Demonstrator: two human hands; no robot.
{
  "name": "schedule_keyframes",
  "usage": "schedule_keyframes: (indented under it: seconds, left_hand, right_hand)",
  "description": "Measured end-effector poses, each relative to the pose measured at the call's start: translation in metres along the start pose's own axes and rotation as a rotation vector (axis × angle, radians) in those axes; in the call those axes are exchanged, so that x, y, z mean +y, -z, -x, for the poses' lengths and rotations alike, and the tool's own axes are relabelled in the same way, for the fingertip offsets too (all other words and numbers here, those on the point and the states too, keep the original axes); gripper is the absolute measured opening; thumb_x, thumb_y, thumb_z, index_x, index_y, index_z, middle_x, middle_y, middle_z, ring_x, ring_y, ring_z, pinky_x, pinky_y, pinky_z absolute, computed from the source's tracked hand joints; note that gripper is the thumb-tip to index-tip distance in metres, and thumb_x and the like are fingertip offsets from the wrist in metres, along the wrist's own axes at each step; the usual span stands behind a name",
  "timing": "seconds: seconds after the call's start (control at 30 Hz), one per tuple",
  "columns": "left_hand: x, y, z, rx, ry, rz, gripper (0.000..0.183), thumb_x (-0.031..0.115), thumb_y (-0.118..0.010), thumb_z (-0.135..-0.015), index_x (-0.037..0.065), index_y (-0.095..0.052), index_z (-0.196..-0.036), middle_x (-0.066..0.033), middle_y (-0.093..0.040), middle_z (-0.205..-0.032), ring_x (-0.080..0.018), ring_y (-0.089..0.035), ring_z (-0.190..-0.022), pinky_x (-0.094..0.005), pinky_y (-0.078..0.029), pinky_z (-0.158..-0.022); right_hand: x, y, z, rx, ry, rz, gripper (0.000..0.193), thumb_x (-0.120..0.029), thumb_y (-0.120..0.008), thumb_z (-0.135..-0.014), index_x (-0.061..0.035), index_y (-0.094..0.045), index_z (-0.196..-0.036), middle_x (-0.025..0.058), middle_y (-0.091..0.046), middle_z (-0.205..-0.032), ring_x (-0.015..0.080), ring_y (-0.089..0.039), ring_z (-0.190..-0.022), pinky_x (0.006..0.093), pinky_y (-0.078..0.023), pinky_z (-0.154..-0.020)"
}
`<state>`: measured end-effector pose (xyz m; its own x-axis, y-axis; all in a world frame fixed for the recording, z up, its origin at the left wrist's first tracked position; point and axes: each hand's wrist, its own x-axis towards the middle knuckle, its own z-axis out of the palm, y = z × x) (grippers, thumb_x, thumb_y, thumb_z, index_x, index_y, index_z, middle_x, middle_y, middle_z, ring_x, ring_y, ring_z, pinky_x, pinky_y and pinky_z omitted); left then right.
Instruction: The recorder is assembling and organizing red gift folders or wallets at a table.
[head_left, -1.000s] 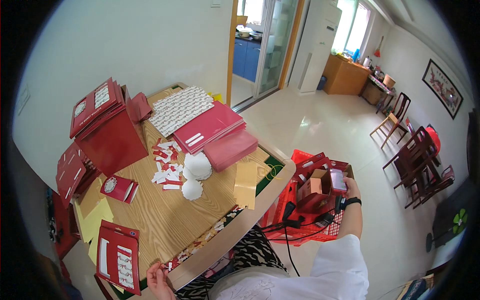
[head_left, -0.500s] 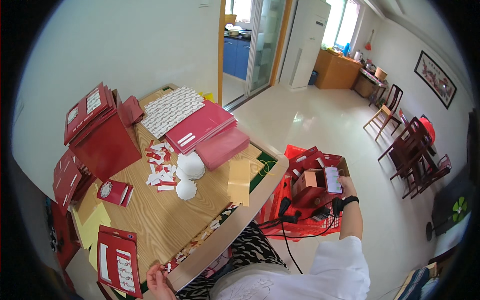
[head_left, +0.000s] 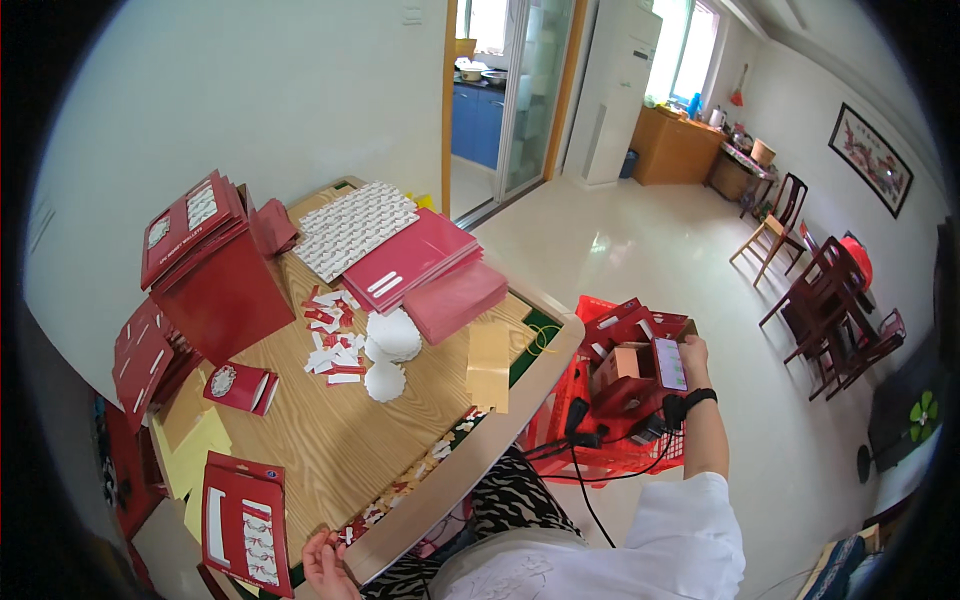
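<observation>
A: Start at the phone. Where, and what's in hand?

B: Phone (head_left: 670, 364), lit screen facing up, above the red crate (head_left: 572, 378). Right hand (head_left: 696, 360) clamped on its right edge; fingers behind it hidden. Step, my reading: holding the screen where it can be read.

A: Next move, your judgement?

B: Any shift of the phone calls for a steady grip, clear of the black cables (head_left: 590, 439) near its lower end.

A: Left hand?

B: Left hand (head_left: 328, 568) at the table's near edge, fingers loosely curled, close together. Cannot tell whether they pinch anything. Flat red packet (head_left: 232, 500) just beside.

A: Materials, working outward?

B: Phone: thin, smooth slab. Crate: latticed plastic, holding an angular red cardboard box (head_left: 622, 395). Table (head_left: 370, 450): wood-grain top. On it, scalloped white discs (head_left: 385, 380), apparently paper; narrow red-and-white strips (head_left: 335, 352), loosely heaped; slick red folders (head_left: 410, 262), stacked. Beyond: glossy pale floor (head_left: 640, 235), dark slatted chairs (head_left: 830, 290).
</observation>
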<state>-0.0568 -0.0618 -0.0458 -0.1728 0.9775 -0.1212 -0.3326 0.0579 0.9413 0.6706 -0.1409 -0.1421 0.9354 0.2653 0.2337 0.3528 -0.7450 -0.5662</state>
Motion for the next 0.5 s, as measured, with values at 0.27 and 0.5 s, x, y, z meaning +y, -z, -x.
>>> schedule_keyframes:
  seconds: [0.27,0.5]
  left_hand:
    - [-0.006,-0.007,-0.002,-0.015,0.021,0.079,0.021,0.007,-0.054,-0.088,-0.002,-0.055,-0.107,-0.0152,-0.057,-0.109,-0.0205,-0.056,-0.097,-0.0345,-0.045,-0.088]
    - [-0.039,0.016,-0.019,-0.003,-0.055,0.061,0.021,0.005,-0.054,-0.086,0.002,-0.053,-0.107,-0.0103,-0.057,-0.107,-0.0173,-0.057,-0.093,-0.0294,-0.049,-0.080]
  right_hand:
    - [-0.178,0.038,0.039,-0.222,0.479,-0.458,0.029,-0.009,-0.053,-0.080,-0.0028,-0.059,-0.108,0.0138,-0.064,-0.099,0.0216,-0.061,-0.092,0.0318,-0.047,-0.082]
    - [-0.378,0.089,0.197,-0.745,1.099,-0.573,0.032,-0.011,-0.056,-0.084,-0.0053,-0.054,-0.116,0.0063,-0.059,-0.107,0.0155,-0.054,-0.100,0.0295,-0.042,-0.088]
